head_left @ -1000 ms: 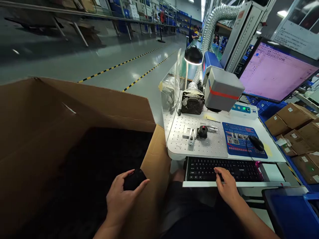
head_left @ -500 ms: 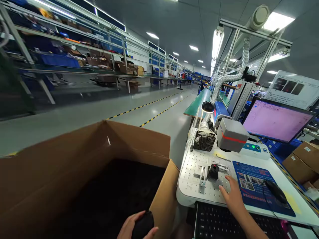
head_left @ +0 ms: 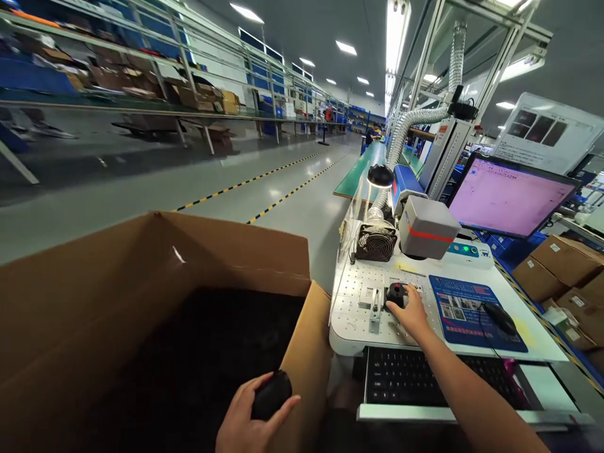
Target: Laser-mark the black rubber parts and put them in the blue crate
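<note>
My left hand (head_left: 252, 412) grips a black rounded part (head_left: 272, 395) above the near right side of a large cardboard box (head_left: 236, 245). Thumb and fingers press on its two sides. On the perforated metal plate (head_left: 346, 321), a black cylindrical part (head_left: 395, 293) with a hole in its top and a small red light spot sits beside metal stops (head_left: 375, 306). My right hand (head_left: 411, 313) has its thumb and fingers around the near and right sides of that part. The grey head of a machine (head_left: 428, 228) with a red stripe overhangs the plate's far side.
A small fan (head_left: 376, 243) stands behind the plate. To the right are a blue mouse pad (head_left: 472, 314), a black mouse (head_left: 499, 318) and a monitor (head_left: 512, 196). A keyboard (head_left: 410, 377) lies on a pull-out tray below. Cardboard cartons (head_left: 557, 258) are stacked at far right.
My right hand has moved forward and left from beside the mouse pad and closed around the cylindrical part. My left hand still holds its black part. The view has shifted right and down.
</note>
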`<state>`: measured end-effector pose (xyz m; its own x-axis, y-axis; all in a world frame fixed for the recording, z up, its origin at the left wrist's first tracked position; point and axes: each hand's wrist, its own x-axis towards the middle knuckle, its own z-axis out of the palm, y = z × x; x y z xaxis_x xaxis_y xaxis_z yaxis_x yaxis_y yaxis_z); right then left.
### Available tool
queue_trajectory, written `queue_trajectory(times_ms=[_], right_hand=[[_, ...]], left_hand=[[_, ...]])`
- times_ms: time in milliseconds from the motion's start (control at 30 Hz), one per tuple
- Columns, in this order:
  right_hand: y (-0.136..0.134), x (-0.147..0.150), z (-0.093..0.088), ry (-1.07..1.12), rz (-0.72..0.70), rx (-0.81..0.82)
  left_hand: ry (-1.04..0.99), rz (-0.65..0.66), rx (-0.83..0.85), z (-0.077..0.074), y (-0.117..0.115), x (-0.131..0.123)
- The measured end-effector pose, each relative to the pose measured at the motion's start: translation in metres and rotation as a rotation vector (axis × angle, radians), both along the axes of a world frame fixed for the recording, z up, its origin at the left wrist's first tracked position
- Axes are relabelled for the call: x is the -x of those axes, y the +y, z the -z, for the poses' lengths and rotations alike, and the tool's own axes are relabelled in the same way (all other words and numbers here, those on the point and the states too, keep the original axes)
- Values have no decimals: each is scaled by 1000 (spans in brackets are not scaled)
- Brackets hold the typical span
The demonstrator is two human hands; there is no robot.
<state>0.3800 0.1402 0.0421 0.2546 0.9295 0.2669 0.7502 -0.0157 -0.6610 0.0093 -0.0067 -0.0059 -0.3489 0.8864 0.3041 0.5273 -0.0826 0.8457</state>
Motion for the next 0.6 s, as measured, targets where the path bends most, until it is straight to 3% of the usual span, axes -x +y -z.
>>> queue_trajectory(times_ms=[333,600], right_hand=[[11,13,-2,92,116,9],[-4,7,-23,253,97,-20]], left_hand=[[76,-5,-8,3,3,-4],[77,-13,36,-4,3,-3]])
